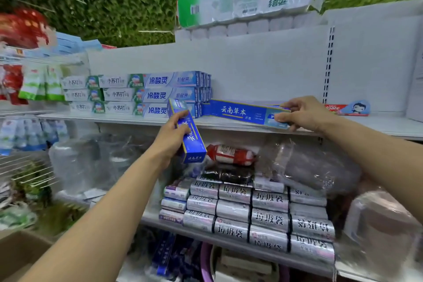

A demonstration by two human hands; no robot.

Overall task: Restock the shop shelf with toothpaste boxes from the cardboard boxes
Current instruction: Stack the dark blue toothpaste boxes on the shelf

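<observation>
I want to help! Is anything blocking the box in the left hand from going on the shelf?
Nothing visible does. The left hand holds a blue box just below the shelf edge, and bare shelf shows right of the box under the right hand.

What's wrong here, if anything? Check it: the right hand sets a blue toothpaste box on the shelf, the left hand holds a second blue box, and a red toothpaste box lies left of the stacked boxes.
One thing is wrong. In the head view the red toothpaste box lies at the right end of the shelf, not left of the stacked boxes. The right hand does set a blue toothpaste box there, and the left hand holds a second blue box.
</observation>
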